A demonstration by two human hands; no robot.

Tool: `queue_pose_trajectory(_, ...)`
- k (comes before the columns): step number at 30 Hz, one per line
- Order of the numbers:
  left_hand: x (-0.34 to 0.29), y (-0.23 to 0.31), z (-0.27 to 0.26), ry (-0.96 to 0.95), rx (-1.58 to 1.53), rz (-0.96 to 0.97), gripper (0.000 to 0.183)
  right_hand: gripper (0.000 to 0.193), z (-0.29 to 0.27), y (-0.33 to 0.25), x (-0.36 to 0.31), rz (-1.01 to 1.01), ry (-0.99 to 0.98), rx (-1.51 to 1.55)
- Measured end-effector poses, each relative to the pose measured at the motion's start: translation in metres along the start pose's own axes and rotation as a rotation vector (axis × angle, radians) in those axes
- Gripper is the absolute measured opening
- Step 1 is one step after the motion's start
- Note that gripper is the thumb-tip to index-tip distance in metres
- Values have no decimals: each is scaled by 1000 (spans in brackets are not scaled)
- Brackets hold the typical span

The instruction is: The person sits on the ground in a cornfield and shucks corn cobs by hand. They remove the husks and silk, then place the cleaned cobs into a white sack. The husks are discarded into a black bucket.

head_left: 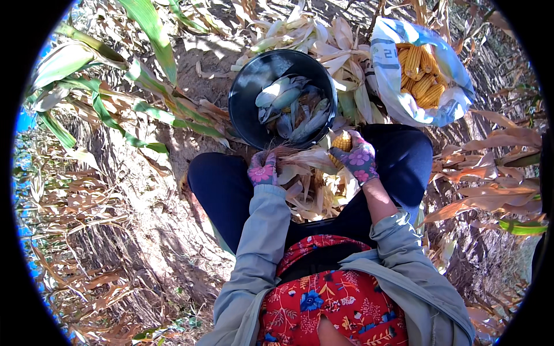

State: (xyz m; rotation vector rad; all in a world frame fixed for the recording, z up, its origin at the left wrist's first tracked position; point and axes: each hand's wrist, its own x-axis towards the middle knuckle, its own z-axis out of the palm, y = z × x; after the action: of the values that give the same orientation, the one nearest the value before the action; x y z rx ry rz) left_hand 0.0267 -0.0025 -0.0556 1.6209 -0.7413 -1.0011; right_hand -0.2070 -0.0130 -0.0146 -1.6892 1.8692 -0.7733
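My right hand (pixel 359 158), in a grey glove with pink flowers, is closed around a yellow ear of corn (pixel 341 142) with its kernels bare. From the lower part of the ear, pale dry husk (pixel 309 158) stretches across toward my left side. There my left hand (pixel 263 169), in a matching glove, is closed on the husk, with brownish silk at its fingers. Just beyond both hands stands a black bucket (pixel 236 109) holding several ears still in their husks (pixel 280 95). Loose husks (pixel 306 199) lie between my legs below the ear.
A white and blue bag (pixel 388 86) full of husked yellow cobs (pixel 424 69) stands open at the far right. Stripped husks (pixel 340 49) are heaped between it and the bucket. Corn stalks with green leaves (pixel 153 34) reach in from the left; dry leaves (pixel 485 193) lie at the right.
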Motion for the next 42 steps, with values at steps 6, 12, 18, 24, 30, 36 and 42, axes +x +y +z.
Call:
queue_pose_trajectory(6,-9,21,1,-233,26,12,42,49,1,-3,-1,-48,37,-11)
queue_pose_trajectory(12,-25,15,15,-453,633,327,58,46,1,-5,-2,-61,34,63)
queue_pose_trajectory(18,-20,-2,21,-392,267,-53,34,47,1,-17,-6,-130,32,127)
queue_pose_trajectory(24,-16,13,12,-168,-400,-269,23,47,-2,-18,-4,-66,24,54)
queue_pose_trajectory(30,-19,15,6,-465,-140,-220,25,44,-2,-19,-3,-18,36,34)
queue_pose_trajectory(36,-29,-3,23,-574,434,235,36,47,2,-17,-4,-97,16,73)
queue_pose_trajectory(42,-20,-15,20,-447,207,-66,31,45,8,-14,-5,-121,59,61)
